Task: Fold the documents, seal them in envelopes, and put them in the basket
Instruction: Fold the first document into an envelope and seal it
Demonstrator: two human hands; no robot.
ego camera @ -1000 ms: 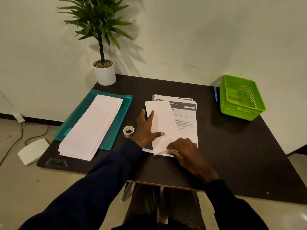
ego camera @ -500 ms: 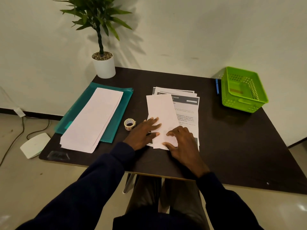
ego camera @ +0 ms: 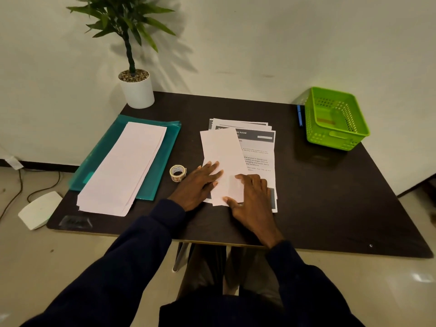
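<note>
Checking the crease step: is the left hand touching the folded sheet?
Touching. In the head view the left hand lies flat, its fingers overlapping the folded sheet near its left edge.

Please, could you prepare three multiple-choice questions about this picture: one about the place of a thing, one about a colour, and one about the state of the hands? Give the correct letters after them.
1. Where on the table does the green basket stand?
A) near left corner
B) far right corner
C) middle of the near edge

2. What colour is the folder under the stack of envelopes?
A) red
B) teal
C) yellow

3. What are the left hand and the right hand doing?
A) lying flat on the folded sheet
B) raised in the air as fists
C) resting in the lap

Answers:
1 B, since the basket sits far right, near the wall.
2 B, since teal edges show beside the white stack.
3 A, since straight fingers of both hands press on the sheet.
</note>
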